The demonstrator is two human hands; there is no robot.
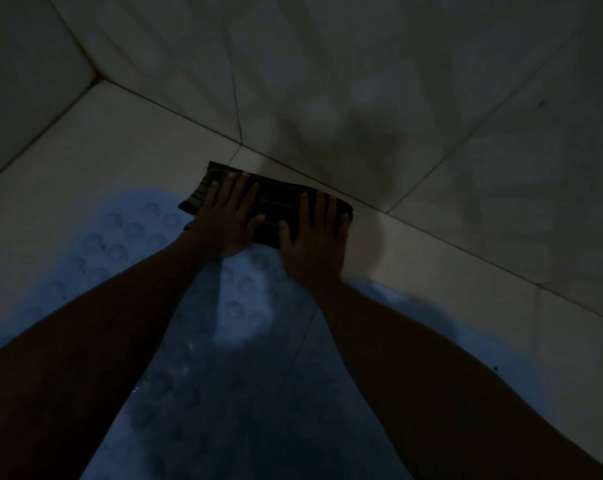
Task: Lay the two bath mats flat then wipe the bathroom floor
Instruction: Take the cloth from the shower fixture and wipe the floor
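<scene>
The tiled floor [466, 237] meets the wall [328, 64] ahead. A blue mat [244, 341] lies flat beneath my arms. A dark striped cloth [276, 202] sits at the mat's far edge, by the wall. My left hand [227, 223] and right hand [314, 233] press flat on it, fingers spread, gripping nothing.

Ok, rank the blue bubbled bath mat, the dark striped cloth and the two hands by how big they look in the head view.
1. Blue bubbled bath mat, by far the largest.
2. Dark striped cloth.
3. Left hand and right hand: alike, so unranked.
</scene>
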